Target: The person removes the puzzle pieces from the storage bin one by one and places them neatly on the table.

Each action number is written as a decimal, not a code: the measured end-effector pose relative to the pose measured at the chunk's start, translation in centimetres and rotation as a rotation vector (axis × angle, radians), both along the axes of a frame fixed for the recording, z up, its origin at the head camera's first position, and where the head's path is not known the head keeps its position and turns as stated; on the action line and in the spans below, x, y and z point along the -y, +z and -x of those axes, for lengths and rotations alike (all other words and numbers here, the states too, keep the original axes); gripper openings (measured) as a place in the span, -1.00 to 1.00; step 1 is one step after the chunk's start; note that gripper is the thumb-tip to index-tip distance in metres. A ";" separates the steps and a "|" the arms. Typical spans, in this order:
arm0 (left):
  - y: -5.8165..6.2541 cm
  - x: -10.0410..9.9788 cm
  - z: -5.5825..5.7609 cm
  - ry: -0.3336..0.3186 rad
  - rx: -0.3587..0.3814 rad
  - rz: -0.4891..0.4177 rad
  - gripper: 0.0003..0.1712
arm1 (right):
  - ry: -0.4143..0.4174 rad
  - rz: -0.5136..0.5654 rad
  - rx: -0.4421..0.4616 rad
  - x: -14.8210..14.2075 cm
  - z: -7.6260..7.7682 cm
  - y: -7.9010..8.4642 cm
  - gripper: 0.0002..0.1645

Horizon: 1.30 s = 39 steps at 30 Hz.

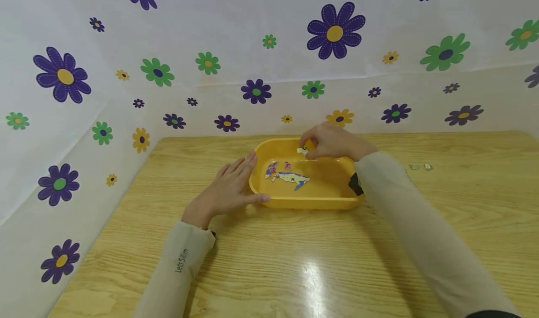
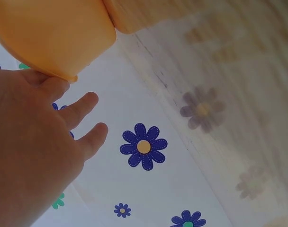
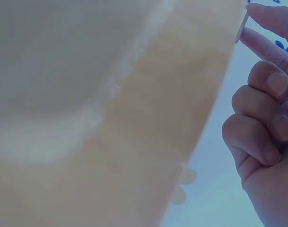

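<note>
A yellow plastic tub (image 1: 311,204) stands on the wooden table, with several flat puzzle pieces on its floor. One long pale piece with blue edges (image 1: 290,177) lies beside a purple-and-pink piece (image 1: 271,169) and a small pink piece (image 1: 287,166). My left hand (image 1: 227,187) rests against the tub's left end, fingers straight along the rim and thumb at the front corner. Over the far side of the tub my right hand (image 1: 332,142) pinches a small pale puzzle piece (image 1: 302,150) between thumb and index finger. In the right wrist view that thin piece (image 3: 241,27) shows edge-on; the other fingers are curled.
Two small pieces (image 1: 428,167) lie on the table to the right of the tub, near my right sleeve. A white flower-patterned sheet (image 1: 269,65) stands along the table's back edge and left side. A black patch (image 1: 355,184) shows at the tub's right end.
</note>
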State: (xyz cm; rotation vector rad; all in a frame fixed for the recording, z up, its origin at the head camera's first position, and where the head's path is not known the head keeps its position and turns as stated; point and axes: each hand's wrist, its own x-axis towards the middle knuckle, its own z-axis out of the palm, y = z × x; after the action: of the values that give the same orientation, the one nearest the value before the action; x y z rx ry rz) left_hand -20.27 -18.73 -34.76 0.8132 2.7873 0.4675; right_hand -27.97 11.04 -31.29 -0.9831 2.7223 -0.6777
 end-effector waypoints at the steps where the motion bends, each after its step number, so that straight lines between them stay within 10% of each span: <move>1: 0.0 0.0 0.0 0.000 0.001 0.001 0.24 | -0.008 -0.006 0.002 -0.1 0.0 0.2 -0.70; 18: -0.3 0.3 -0.2 -0.002 -0.011 -0.017 0.23 | -0.050 -0.050 -0.097 -1.7 -0.8 3.5 -0.72; 39: 0.0 0.1 -0.4 -0.017 -0.022 -0.015 0.21 | -0.109 0.011 -0.092 -7.3 -2.6 2.8 -0.75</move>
State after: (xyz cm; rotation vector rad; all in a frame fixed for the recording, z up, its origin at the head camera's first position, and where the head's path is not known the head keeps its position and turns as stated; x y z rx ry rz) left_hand -19.84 -18.87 -34.80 0.8496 2.7974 0.4797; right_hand -25.40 18.29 -28.52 -0.8940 2.8733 -0.6817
